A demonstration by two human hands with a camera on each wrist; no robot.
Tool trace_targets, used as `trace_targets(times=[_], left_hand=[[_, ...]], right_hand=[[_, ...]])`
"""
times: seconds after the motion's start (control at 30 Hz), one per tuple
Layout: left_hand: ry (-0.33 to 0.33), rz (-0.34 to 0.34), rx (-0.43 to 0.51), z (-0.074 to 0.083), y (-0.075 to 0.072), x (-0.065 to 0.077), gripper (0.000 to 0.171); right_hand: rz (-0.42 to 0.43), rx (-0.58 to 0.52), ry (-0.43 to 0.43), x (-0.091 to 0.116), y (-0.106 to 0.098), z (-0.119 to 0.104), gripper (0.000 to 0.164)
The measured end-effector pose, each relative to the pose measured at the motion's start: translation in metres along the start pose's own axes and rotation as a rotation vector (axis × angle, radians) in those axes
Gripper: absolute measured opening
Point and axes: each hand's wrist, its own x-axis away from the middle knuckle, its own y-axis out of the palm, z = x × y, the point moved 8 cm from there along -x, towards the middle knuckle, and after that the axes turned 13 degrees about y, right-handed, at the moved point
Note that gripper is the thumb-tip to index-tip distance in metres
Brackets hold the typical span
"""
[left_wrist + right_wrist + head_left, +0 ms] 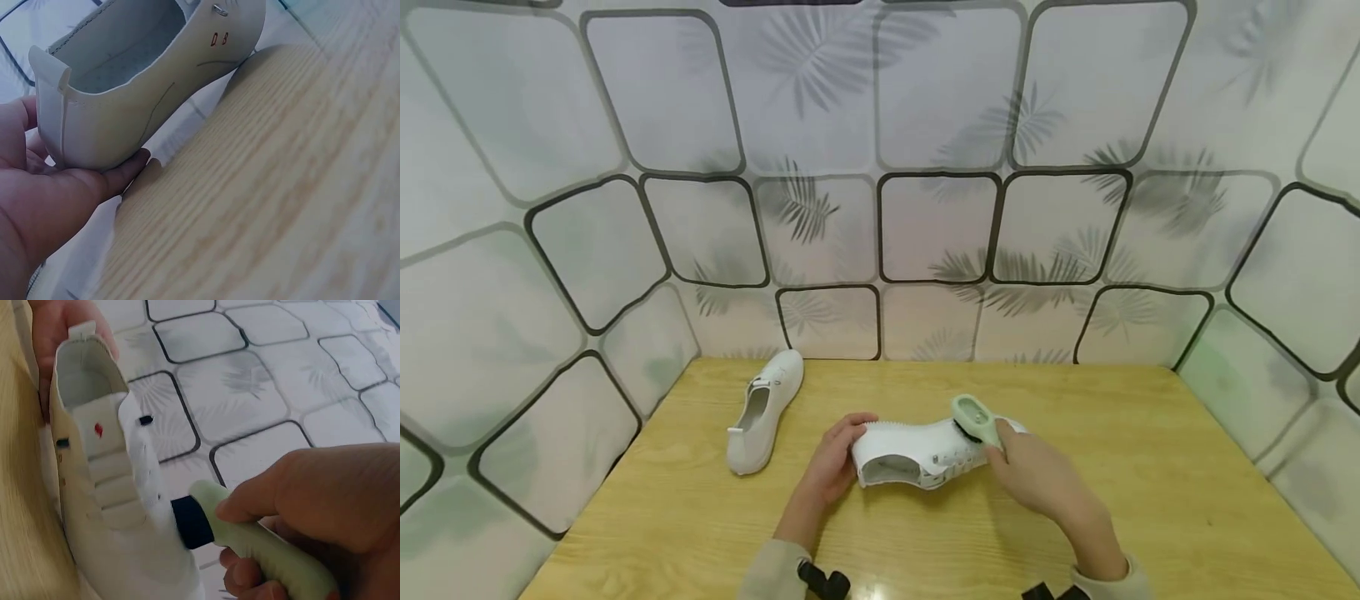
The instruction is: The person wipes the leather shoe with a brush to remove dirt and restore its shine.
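Note:
A white shoe [901,440] lies tipped on its side above the table, its opening facing me. Around its heel, my left hand [835,457] grips it; the left wrist view shows the thumb and fingers of that hand [56,206] at the heel [94,137]. My right hand [1037,475] holds a pale green shoe brush [973,417] by its handle. In the right wrist view, its dark bristles [192,522] touch the side of the shoe near the lace eyelets. Some of the right fingers are hidden behind the handle.
A second white shoe [772,425] stands on the left of the wooden table [655,508]. Patterned cloth walls [940,225] with dark rounded squares and leaves rise behind the table and at both sides.

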Motion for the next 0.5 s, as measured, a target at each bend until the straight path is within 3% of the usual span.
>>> trace_targets(times=[0.13, 0.37, 0.5], left_hand=[[0.017, 0.006, 0.019, 0.001, -0.002, 0.001, 0.024], [0.028, -0.010, 0.017, 0.000, -0.002, 0.000, 0.024], [0.021, -0.014, 0.017, -0.002, -0.001, 0.000, 0.026]], right_hand=[[0.033, 0.010, 0.010, -0.003, -0.001, 0.003, 0.057], [0.012, 0.009, -0.129, 0.000, 0.017, -0.023, 0.054], [-0.012, -0.013, -0.137, 0.002, 0.015, -0.019, 0.055]])
